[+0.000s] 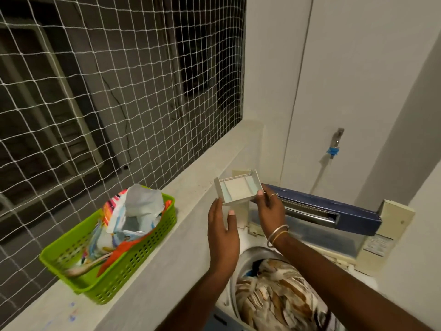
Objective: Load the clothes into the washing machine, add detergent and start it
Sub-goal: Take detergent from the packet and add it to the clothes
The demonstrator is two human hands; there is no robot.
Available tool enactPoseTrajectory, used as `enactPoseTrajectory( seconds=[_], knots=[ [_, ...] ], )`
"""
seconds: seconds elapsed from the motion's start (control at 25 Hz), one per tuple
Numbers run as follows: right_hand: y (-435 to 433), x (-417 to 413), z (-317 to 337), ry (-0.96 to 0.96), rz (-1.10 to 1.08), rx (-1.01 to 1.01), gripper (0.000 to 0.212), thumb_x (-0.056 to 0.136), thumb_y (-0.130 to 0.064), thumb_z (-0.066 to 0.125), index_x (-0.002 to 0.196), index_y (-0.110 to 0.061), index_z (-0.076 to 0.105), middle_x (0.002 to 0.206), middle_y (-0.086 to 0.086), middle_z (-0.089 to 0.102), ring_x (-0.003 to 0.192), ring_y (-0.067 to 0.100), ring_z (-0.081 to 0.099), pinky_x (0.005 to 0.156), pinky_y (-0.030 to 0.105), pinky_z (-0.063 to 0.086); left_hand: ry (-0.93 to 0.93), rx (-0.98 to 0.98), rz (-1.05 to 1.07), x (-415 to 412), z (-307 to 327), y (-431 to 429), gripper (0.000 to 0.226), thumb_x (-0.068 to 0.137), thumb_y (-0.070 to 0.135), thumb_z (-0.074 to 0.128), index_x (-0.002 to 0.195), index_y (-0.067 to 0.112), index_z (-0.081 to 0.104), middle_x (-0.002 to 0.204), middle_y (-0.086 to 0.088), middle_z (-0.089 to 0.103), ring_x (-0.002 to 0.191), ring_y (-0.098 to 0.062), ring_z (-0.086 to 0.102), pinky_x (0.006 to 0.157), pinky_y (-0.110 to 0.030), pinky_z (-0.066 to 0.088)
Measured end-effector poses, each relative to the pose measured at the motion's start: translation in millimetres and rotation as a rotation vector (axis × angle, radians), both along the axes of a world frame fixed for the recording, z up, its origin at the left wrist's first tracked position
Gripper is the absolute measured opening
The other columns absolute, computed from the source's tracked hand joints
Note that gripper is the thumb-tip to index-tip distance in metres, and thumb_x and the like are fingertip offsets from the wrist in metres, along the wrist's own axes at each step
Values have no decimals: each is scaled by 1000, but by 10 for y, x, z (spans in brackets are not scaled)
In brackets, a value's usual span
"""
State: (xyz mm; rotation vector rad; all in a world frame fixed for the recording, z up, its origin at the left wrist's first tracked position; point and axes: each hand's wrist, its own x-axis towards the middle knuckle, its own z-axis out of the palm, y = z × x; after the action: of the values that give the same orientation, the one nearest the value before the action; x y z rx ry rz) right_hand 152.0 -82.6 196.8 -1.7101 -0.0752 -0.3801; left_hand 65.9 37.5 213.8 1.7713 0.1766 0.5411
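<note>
Right hand [270,209] pinches the right wall of a pale plastic detergent drawer [238,188], thumb on the rim and fingers curled behind it. Left hand [223,232] reaches up with fingers almost straight, their tips touching the drawer's near left corner and the thumb against the panel below it. It seems to steady the drawer more than grip it.

The drawer is held in the air, roughly level, above the back left corner of the top-loading washing machine [386,235]. It looks light, rigid and smooth, a thin-walled moulding that could crack if squeezed or dropped. Its side walls, where the right hand has it, are probably the safest place to hold, with the open top kept upward.

Counts: one drawer with three compartments, a wide pale one between two narrow bluish ones. Two hands; the right wears two bangles and one ring. One machine, its blue lid [346,211] folded back. One heap of clothes [274,299] in the drum, brown-and-white patterned; the separate garments cannot be counted. One green basket [133,266] of crumpled packets [133,216] sits on the ledge [186,235] to the left. One tap [337,139] is on the wall.
</note>
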Motion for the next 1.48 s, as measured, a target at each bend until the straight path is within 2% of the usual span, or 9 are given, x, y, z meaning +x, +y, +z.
enactPoseTrajectory(
  seconds=[0.16, 0.28, 0.4, 0.6, 0.76, 0.96, 1.2, 1.32, 1.48],
  knots=[
    [382, 363, 256, -24, 44, -55, 35, 101, -36, 50, 130, -20, 60, 123, -3, 64, 111, 14, 59, 89, 13, 47, -30, -8, 49, 142, 107, 252, 51, 102, 31, 46, 151, 29, 31, 157, 10, 31, 143, -3, 29, 112, -18, 26],
    [692, 599, 352, 16, 94, -91, 29, 101, -33, 51, 125, -20, 60, 119, 0, 64, 107, 17, 60, 89, 25, 48, 5, 12, 76, 290, 93, 481, 53, 103, 31, 44, 152, 32, 26, 159, 7, 30, 145, -9, 29, 116, -26, 28],
    [952, 807, 340, 67, 102, -155, 24, 99, -34, 52, 118, -21, 62, 110, 0, 65, 101, 20, 60, 90, 29, 47, 109, 57, 106, 464, 48, 707, 58, 102, 32, 45, 155, 30, 19, 161, 0, 27, 146, -16, 30, 118, -39, 28],
    [1328, 1053, 233, 120, 170, -294, 27, 100, -33, 49, 116, -18, 65, 114, 3, 68, 103, 21, 60, 96, 33, 46, 323, 70, 81, 608, 64, 903, 70, 101, 29, 48, 157, 12, 9, 164, -7, 12, 151, -21, 15, 123, -36, 14],
    [1456, 1155, 172, 157, 187, -379, 27, 98, -32, 53, 114, -18, 69, 116, 5, 69, 108, 26, 61, 97, 30, 45, 416, 25, 51, 643, 44, 964, 81, 91, 31, 54, 156, 10, 10, 161, -15, 21, 147, -28, 23, 121, -42, 20],
    [1465, 1137, 207, 205, 191, -414, 36, 99, -37, 51, 128, -20, 64, 129, 5, 65, 121, 26, 57, 104, 30, 41, 529, -6, 8, 685, 140, 971, 85, 94, 23, 55, 156, 6, -1, 163, -13, 10, 149, -28, 17, 118, -33, 15],
    [1342, 961, 259, 239, 201, -393, 45, 100, -39, 49, 140, -19, 52, 144, 6, 52, 130, 27, 50, 112, 35, 34, 477, 34, 29, 574, 158, 891, 90, 92, 21, 56, 155, 4, -6, 164, -13, -2, 152, -26, 3, 122, -34, 5],
    [1206, 743, 237, 215, 159, -317, 43, 100, -40, 49, 138, -19, 52, 139, 3, 56, 123, 23, 54, 107, 32, 39, 338, 218, 26, 448, 122, 760, 83, 96, 21, 50, 156, 9, -7, 164, -6, -10, 152, -20, -6, 123, -32, 0],
    [884, 284, 127, 148, 153, -206, 35, 99, -36, 54, 131, -23, 56, 129, -5, 61, 114, 11, 57, 102, 27, 45, 151, 416, 31, 260, 22, 574, 71, 99, 22, 46, 157, 17, 5, 164, 4, -11, 152, -15, -7, 123, -31, 4]
  ],
)
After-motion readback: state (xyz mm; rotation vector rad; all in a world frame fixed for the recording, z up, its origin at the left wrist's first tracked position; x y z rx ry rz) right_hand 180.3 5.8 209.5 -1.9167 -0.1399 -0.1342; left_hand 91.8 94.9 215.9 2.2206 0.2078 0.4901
